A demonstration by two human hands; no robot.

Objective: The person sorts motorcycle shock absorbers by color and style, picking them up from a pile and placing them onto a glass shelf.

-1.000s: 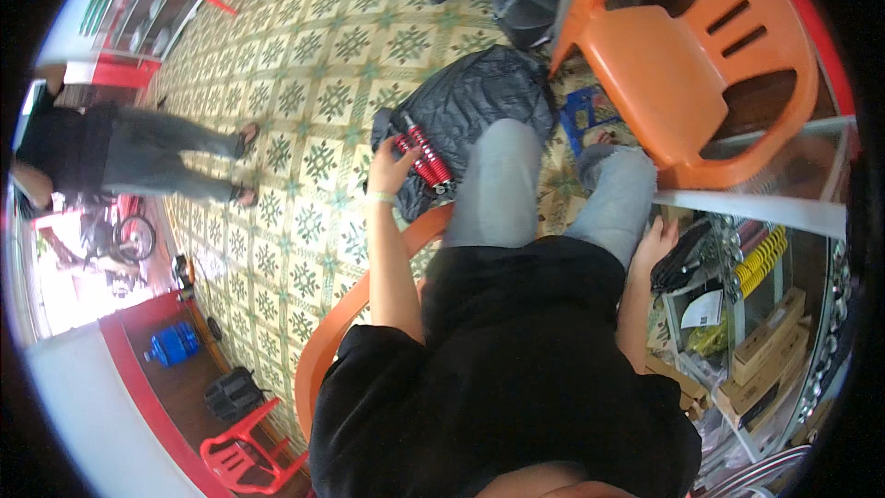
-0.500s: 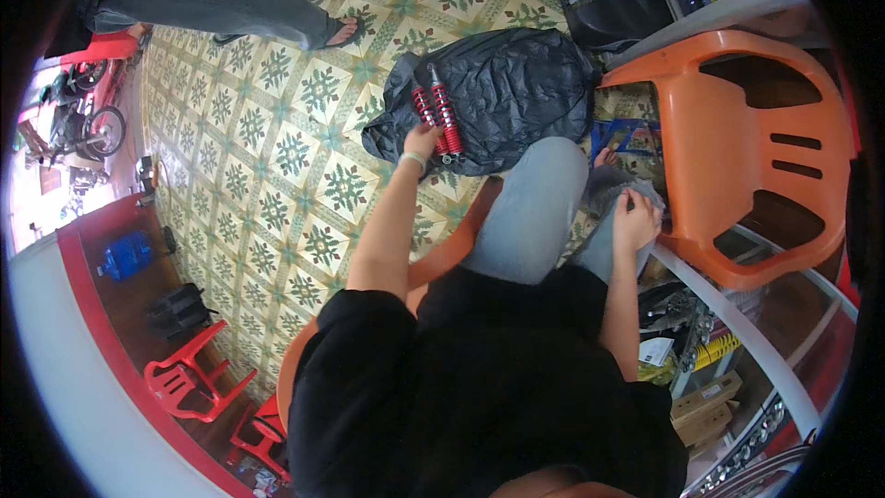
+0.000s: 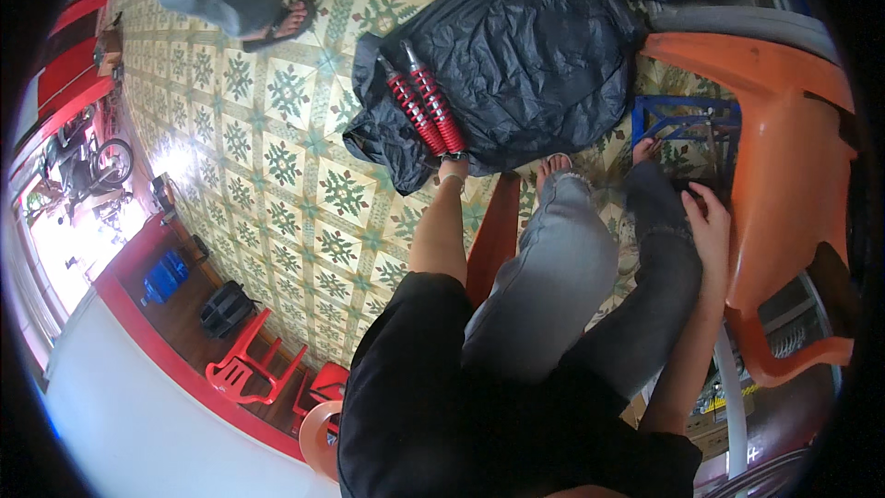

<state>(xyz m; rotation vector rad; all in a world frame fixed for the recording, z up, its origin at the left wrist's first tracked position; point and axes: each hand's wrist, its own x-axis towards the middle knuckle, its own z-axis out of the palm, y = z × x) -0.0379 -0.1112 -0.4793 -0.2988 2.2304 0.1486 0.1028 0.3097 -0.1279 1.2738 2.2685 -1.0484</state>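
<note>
Two red-sprung shock absorbers [image 3: 426,111] lie side by side on a black plastic bag [image 3: 544,65] on the floor. My left hand [image 3: 452,168] is at their near ends, with its fingers curled around the lower end of a shock absorber; the fingertips are partly hidden. My right hand [image 3: 708,218] rests beside my right knee, its fingers apart and nothing in it. Both my legs, in grey jeans [image 3: 553,267], are bent in front of me.
An orange plastic chair [image 3: 784,175] stands close on my right, with a blue metal frame [image 3: 687,120] beside it. Another person's sandalled foot [image 3: 290,20] is at the far left on the patterned tile floor [image 3: 286,166]. Red chairs [image 3: 249,364] stand at the left wall.
My view has shifted closer to the bag. My left hand has moved from alongside the shock absorbers to their near ends. My right hand's fingers have spread from a curled pose.
</note>
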